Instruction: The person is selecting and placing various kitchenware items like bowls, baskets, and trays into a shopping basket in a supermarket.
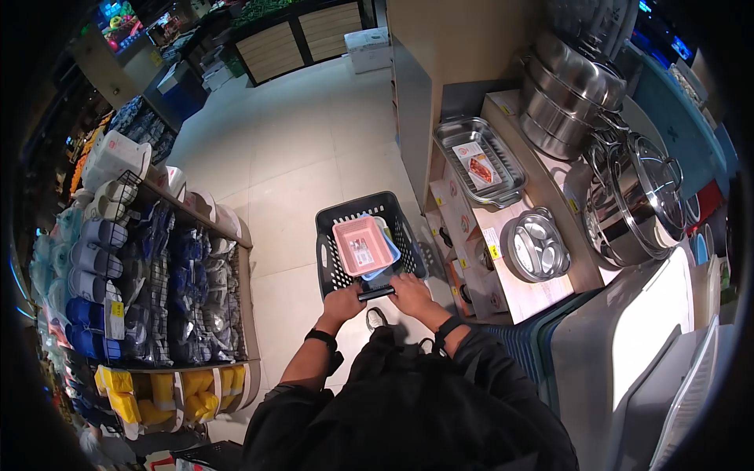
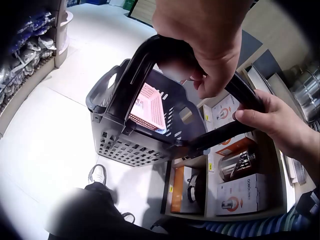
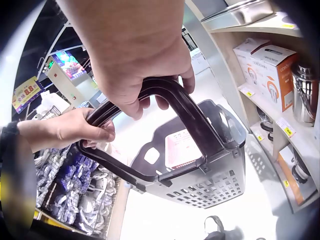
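Both of my hands grip the black handle [image 1: 377, 293] of a dark grey shopping basket [image 2: 111, 142] with slotted walls. In the head view my left hand [image 1: 343, 306] is at the handle's left end, and my right hand [image 1: 411, 293] is at its right. The right wrist view shows my right fingers [image 3: 132, 109] curled around the bar, with the left hand's thumb over the other side. A pink perforated plastic basket [image 1: 363, 245] with a white label lies inside, on top of a blue one [image 1: 392, 245]. The pink one partly hides the blue one.
On the left, a rack holds bagged slippers [image 1: 98, 259] and yellow packs [image 1: 161, 390]. Shelves on the right carry steel pots [image 1: 550, 118], a glass-like tray [image 1: 479, 161] and a divided steel dish [image 1: 536, 245]. Pale tiled floor [image 1: 290, 157] runs ahead between them.
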`<state>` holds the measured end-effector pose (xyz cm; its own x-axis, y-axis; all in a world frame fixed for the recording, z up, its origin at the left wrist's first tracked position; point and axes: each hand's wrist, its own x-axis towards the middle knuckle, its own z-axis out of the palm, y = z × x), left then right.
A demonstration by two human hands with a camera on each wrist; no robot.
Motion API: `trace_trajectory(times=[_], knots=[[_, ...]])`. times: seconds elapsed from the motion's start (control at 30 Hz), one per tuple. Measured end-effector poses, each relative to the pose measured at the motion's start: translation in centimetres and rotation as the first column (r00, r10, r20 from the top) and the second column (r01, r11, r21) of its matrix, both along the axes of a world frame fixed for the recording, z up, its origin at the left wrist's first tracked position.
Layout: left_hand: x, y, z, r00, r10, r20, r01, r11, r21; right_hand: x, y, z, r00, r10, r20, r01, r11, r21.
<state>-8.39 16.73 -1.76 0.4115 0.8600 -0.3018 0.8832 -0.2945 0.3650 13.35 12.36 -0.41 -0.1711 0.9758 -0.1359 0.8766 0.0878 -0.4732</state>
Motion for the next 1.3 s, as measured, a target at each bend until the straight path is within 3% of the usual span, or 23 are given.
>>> trace_trajectory(times=[0.5, 1.0, 1.13, 1.27, 1.3], knots=[[0.6, 13.1, 0.0, 0.994, -0.083, 0.072, 0.086, 0.995, -0.044, -1.6, 11.1, -0.6, 0.974, -0.220, 0.060, 0.219, 0.976, 0.019], [1.5, 21.8, -2.1, 0.998, -0.050, 0.039, 0.050, 0.999, -0.005, 0.2, 19.8, -2.5, 0.990, -0.142, 0.012, 0.142, 0.989, 0.034], [1.9, 24.1, -1.3, 0.999, -0.027, -0.017, 0.025, 0.994, -0.109, 0.5, 21.6, -2.6, 0.986, -0.165, -0.006, 0.165, 0.985, 0.041], [1.7, 25.2, -2.4, 0.990, -0.143, 0.011, 0.142, 0.969, -0.203, 1.5, 21.4, -3.0, 0.988, -0.104, -0.113, 0.104, 0.995, -0.002], [1.8, 25.2, -1.4, 0.988, -0.152, 0.029, 0.155, 0.959, -0.237, 1.8, 21.3, -2.7, 0.987, -0.126, -0.096, 0.117, 0.989, -0.089]])
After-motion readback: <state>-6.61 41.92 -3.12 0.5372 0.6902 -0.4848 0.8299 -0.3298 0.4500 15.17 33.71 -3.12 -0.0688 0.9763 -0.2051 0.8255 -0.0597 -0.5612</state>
